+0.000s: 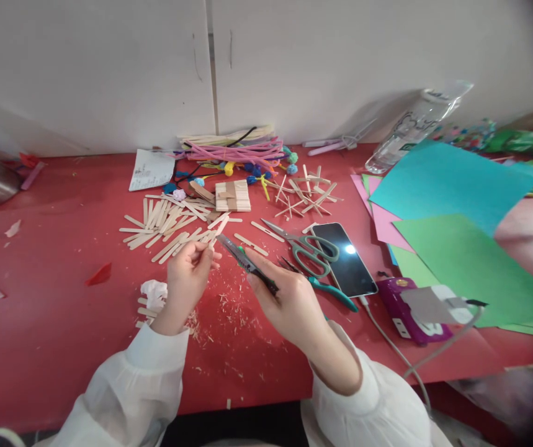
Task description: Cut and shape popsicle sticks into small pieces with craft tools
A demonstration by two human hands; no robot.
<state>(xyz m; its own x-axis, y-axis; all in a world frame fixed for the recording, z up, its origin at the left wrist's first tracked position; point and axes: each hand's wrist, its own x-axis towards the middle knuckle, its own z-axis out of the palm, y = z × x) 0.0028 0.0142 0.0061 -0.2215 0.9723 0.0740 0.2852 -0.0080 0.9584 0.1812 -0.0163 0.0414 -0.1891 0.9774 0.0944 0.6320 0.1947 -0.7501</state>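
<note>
Red tabletop (61, 360) fills the lower part of the head view, strewn with pale wood shavings (233, 310) between and below the two hands. The left hand (187, 276) pinches a wooden craft stick (223, 223) between thumb and fingers, its free end slanting up and to the right. The right hand (289, 298) is closed round the black handle of a utility knife (242, 259), whose blade points up and to the left, just beside the held stick; whether the edge touches the wood I cannot tell. Both wrists come out of loose white sleeves (131, 366).

Beyond the left hand lies a loose pile of craft sticks (164, 217), and next to it a bundle of sticks (232, 203) in a brown paper band. Pink pipe cleaners (233, 151) are heaped behind, near a white card (152, 171). To the right of the bundle, thin slivers of wood (310, 192) lie criss-crossed. A crumpled white tissue (154, 293) sits by the left wrist.

Grey-green-handled scissors (289, 236) lie past the right hand, one handle loop over the edge of a smartphone (347, 261); a teal-handled tool (335, 293) rests below them. A white cable (387, 332) runs from the phone, near a purple power strip (394, 292). Farther right are turquoise paper (452, 186), green paper (480, 267) and a tilted clear bottle (408, 133).
</note>
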